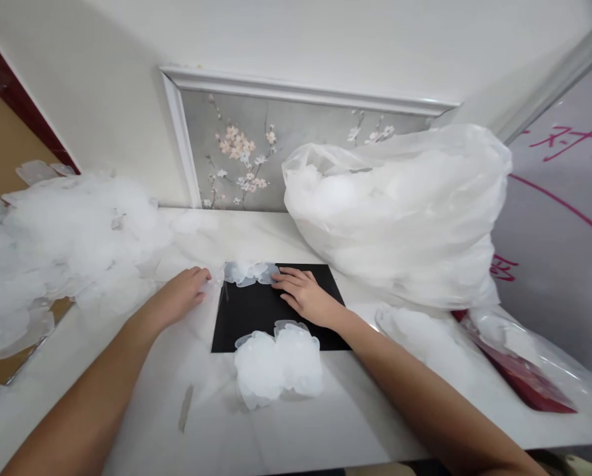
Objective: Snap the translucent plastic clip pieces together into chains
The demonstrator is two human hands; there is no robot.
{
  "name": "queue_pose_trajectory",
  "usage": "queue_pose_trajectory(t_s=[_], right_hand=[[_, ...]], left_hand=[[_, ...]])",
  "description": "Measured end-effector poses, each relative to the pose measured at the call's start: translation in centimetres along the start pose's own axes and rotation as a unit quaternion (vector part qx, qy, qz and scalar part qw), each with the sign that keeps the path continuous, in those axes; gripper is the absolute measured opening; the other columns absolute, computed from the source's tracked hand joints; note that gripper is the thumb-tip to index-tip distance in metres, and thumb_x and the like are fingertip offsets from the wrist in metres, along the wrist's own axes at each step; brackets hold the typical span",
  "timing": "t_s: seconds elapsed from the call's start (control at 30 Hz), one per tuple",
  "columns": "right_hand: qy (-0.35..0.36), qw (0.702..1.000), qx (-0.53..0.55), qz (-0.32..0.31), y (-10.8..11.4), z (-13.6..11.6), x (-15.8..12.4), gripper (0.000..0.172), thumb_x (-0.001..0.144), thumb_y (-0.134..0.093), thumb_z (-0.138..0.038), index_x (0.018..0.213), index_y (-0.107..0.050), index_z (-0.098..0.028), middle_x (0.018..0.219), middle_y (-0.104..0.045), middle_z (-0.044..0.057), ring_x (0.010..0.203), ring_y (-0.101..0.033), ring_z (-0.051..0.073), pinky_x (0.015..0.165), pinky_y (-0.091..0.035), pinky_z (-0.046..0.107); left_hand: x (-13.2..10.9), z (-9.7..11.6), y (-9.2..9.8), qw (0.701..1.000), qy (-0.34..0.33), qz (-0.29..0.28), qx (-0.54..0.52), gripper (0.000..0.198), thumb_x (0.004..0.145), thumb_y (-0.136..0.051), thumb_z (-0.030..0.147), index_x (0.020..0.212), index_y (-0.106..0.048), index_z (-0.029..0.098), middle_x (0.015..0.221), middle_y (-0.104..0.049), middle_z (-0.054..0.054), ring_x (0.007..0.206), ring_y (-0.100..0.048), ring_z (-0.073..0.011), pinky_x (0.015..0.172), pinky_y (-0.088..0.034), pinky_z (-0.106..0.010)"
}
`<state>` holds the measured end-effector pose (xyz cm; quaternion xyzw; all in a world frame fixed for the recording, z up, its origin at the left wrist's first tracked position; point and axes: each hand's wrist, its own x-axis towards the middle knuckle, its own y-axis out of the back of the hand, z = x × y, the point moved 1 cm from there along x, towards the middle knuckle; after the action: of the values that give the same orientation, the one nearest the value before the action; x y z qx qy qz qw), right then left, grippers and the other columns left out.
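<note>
On the white table a black rectangular mat (256,314) lies flat. My right hand (306,297) reaches over it with fingers spread, the fingertips at the right end of a row of thin, translucent, scallop-edged pieces (249,272) along its far edge. Left of the mat, my left hand (184,294) has its fingers extended and apart, beside a large loose heap of similar white translucent pieces (88,225). Across the mat's near edge sits a stack of the same pieces (276,363). Nothing appears gripped in either hand.
A big, full white plastic bag (400,218) stands at the back right against the wall. More loose pieces (419,337) and a red object under clear plastic (534,380) lie to the right. A strip of tape (185,408) is near the front.
</note>
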<state>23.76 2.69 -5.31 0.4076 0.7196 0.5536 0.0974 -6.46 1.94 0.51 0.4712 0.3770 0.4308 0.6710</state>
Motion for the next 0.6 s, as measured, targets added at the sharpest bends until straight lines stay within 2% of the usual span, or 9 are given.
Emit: queue_pose_trajectory(t_s=[0.07,0.13,0.23,0.3,0.37,0.4,0.47,0.53,0.6], right_hand=[[0.012,0.999,0.012,0.027,-0.1,-0.1,0.0,0.033,0.094,-0.046,-0.011,0.121,-0.063,-0.020,0.131,-0.063,0.011,0.132,-0.048,0.028,0.101,-0.040,0.051],[0.006,0.996,0.059,0.066,0.1,-0.3,0.0,0.030,0.093,-0.048,-0.012,0.114,-0.067,-0.021,0.121,-0.069,0.010,0.126,-0.055,0.027,0.101,-0.042,0.048],[-0.076,0.972,0.158,0.159,0.7,-0.4,-0.1,0.012,0.089,-0.057,-0.020,0.092,-0.069,-0.022,0.098,-0.074,0.006,0.103,-0.067,0.024,0.091,-0.049,0.041],[-0.138,0.950,0.192,0.206,1.3,-0.5,-0.2,0.007,0.084,-0.062,-0.023,0.089,-0.067,-0.023,0.088,-0.073,0.004,0.088,-0.068,0.022,0.080,-0.052,0.038],[-0.152,0.949,0.185,0.207,1.8,-0.5,-0.3,0.008,0.081,-0.061,-0.021,0.087,-0.066,-0.023,0.085,-0.072,0.004,0.082,-0.064,0.022,0.074,-0.051,0.037],[-0.147,0.954,0.177,0.194,2.0,-0.5,-0.4,0.009,0.080,-0.059,-0.019,0.085,-0.066,-0.023,0.084,-0.071,0.004,0.079,-0.063,0.021,0.071,-0.050,0.036],[-0.146,0.957,0.192,0.161,2.3,-0.5,-0.6,0.011,0.078,-0.054,-0.016,0.081,-0.064,-0.022,0.090,-0.070,0.005,0.070,-0.060,0.018,0.066,-0.049,0.034],[-0.165,0.943,0.261,0.126,2.3,-0.3,-0.8,0.012,0.076,-0.050,-0.016,0.080,-0.061,-0.021,0.100,-0.070,0.005,0.065,-0.059,0.015,0.062,-0.049,0.032],[-0.189,0.920,0.327,0.104,2.0,-0.1,-1.0,0.009,0.075,-0.049,-0.018,0.076,-0.058,-0.020,0.107,-0.069,0.006,0.074,-0.063,0.016,0.064,-0.050,0.031]], left_hand=[[0.3,-0.1,-0.1,0.999,-0.002,0.013,0.030,0.026,0.079,-0.046,0.015,0.100,-0.061,0.019,0.098,-0.066,-0.010,0.096,-0.062,-0.0283,0.078,-0.047,-0.036],[0.7,-0.1,-0.1,0.998,0.007,0.034,0.048,0.024,0.079,-0.044,0.013,0.093,-0.062,0.019,0.088,-0.066,-0.010,0.086,-0.063,-0.0279,0.073,-0.045,-0.035],[1.0,-0.1,0.7,0.990,0.063,0.122,0.020,0.020,0.078,-0.045,0.014,0.086,-0.063,0.020,0.080,-0.065,-0.009,0.078,-0.062,-0.0265,0.071,-0.044,-0.035],[0.9,0.1,1.2,0.971,0.110,0.201,-0.063,0.015,0.076,-0.051,0.019,0.083,-0.064,0.021,0.081,-0.066,-0.007,0.078,-0.062,-0.0250,0.072,-0.044,-0.034],[0.8,0.9,1.3,0.935,0.134,0.247,-0.218,0.014,0.073,-0.057,0.027,0.083,-0.064,0.021,0.081,-0.066,-0.004,0.077,-0.062,-0.0225,0.072,-0.044,-0.032],[0.8,1.4,1.1,0.909,0.139,0.243,-0.308,0.016,0.072,-0.060,0.031,0.083,-0.064,0.020,0.079,-0.066,-0.003,0.074,-0.061,-0.0209,0.069,-0.045,-0.031],[0.7,2.7,0.4,0.850,0.143,0.193,-0.468,0.024,0.070,-0.065,0.039,0.083,-0.064,0.019,0.075,-0.065,-0.001,0.069,-0.060,-0.0180,0.063,-0.045,-0.028],[0.7,4.0,-0.7,0.806,0.148,0.125,-0.560,0.028,0.068,-0.070,0.041,0.083,-0.064,0.018,0.074,-0.064,-0.001,0.067,-0.061,-0.0166,0.060,-0.046,-0.027],[0.7,5.0,-1.8,0.782,0.140,0.080,-0.603,0.029,0.067,-0.075,0.040,0.083,-0.064,0.018,0.077,-0.065,-0.001,0.070,-0.062,-0.0165,0.064,-0.049,-0.029]])
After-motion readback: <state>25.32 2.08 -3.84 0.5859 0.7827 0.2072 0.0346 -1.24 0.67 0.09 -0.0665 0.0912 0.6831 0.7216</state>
